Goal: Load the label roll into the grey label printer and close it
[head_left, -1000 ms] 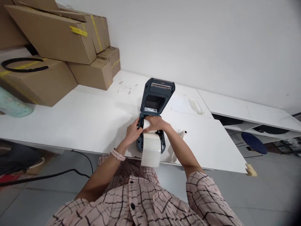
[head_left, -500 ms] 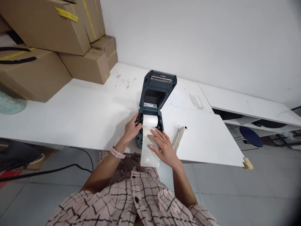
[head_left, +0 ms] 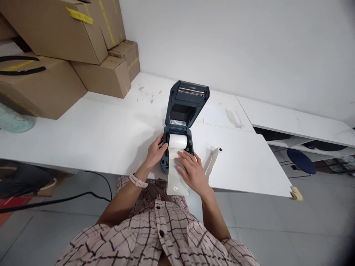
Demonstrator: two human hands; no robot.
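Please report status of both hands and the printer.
Left hand on printer, left side. Right hand on pale strip. Lid open, roll inside. Curled strip at right, seemingly not obstructing.

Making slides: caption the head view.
Left hand on an open label printer, right hand on the strip from its roll.

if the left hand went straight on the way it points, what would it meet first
The open printer, at its left side: the left hand already appears to touch it there. Past that edge lies the white roll, though exact depth is hard to tell from this view.
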